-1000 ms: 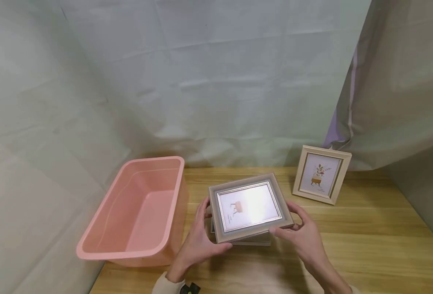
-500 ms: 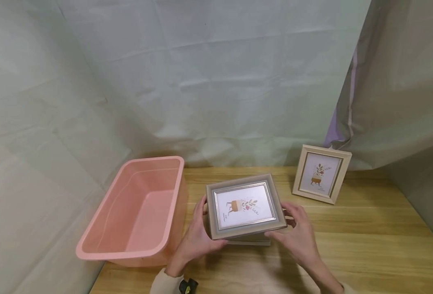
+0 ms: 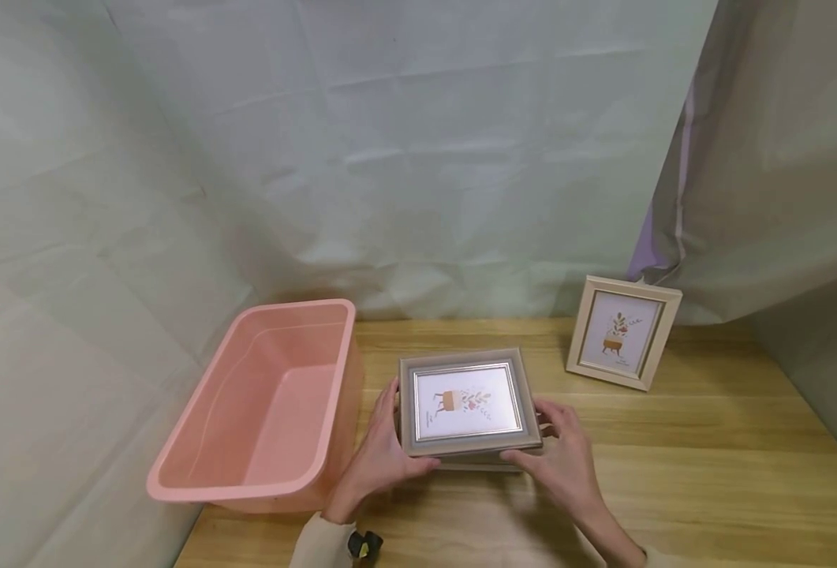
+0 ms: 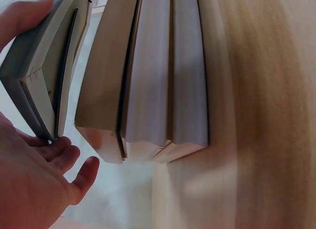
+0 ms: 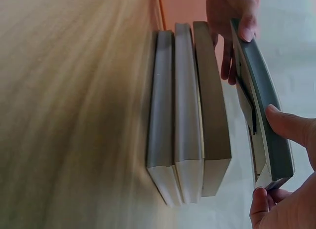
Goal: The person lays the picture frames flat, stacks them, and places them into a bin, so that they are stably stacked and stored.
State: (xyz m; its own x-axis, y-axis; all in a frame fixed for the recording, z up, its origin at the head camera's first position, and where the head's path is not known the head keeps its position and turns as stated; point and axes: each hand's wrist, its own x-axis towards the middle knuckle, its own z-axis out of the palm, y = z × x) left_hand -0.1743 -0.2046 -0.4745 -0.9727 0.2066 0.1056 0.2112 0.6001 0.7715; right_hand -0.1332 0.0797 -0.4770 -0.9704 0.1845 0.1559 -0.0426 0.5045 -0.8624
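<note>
A grey-silver picture frame (image 3: pixel 469 402), with a plant-pot print behind its glass, lies face up between both hands. At its left end my left hand (image 3: pixel 383 454) grips it, thumb on the front edge and fingers at the back. My right hand (image 3: pixel 562 456) pinches the right end the same way. Below it stands a stack of three frames (image 5: pixel 187 110); the left wrist view shows a gap between the held frame and this stack (image 4: pixel 148 76). From the head view the stack is mostly hidden, only its front edge (image 3: pixel 478 466) showing.
A deep pink plastic tub (image 3: pixel 343 379) stands left of the hands. Back right, a cream picture frame (image 3: pixel 620 333) with a similar print stands propped upright on the wooden table (image 3: pixel 730 442). Pale cloth (image 3: pixel 418 173) hangs behind and at the sides.
Both hands have moved the held frame down and slightly left, nearer the stack. It has turned straighter, and the glare on its glass has gone. The tub and propped frame have stayed put.
</note>
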